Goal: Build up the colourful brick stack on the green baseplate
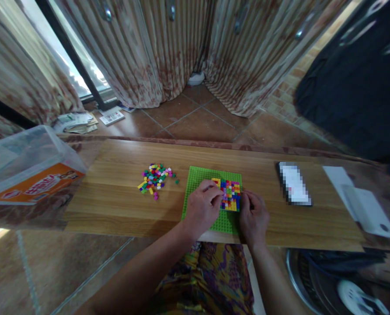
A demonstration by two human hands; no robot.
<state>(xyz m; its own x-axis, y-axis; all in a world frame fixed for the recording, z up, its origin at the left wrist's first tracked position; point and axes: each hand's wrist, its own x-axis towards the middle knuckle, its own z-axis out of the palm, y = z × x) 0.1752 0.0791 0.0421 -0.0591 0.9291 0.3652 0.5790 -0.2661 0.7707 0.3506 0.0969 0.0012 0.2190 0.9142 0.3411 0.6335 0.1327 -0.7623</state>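
A green studded baseplate [198,174] lies on the wooden board in front of me. Small bricks of many colours form a dense block [229,192] on its upper right part. My left hand [204,204] is over the left side of that block, thumb and fingers pinched together at its surface; whatever is between them is too small to make out. Beside the plate's right edge, my right hand [254,214] rests with curled fingers, the fingertips close to the block's right side. What its fingers hold, if anything, is hidden. Left of the plate lies a loose pile of small coloured bricks [155,177].
A phone [295,183] lies on the wooden board [116,188] to the right, with white flat pieces [362,205] past it. At far left stands a clear plastic box [34,148] with an orange label. Curtains [182,52] hang beyond the tiled floor.
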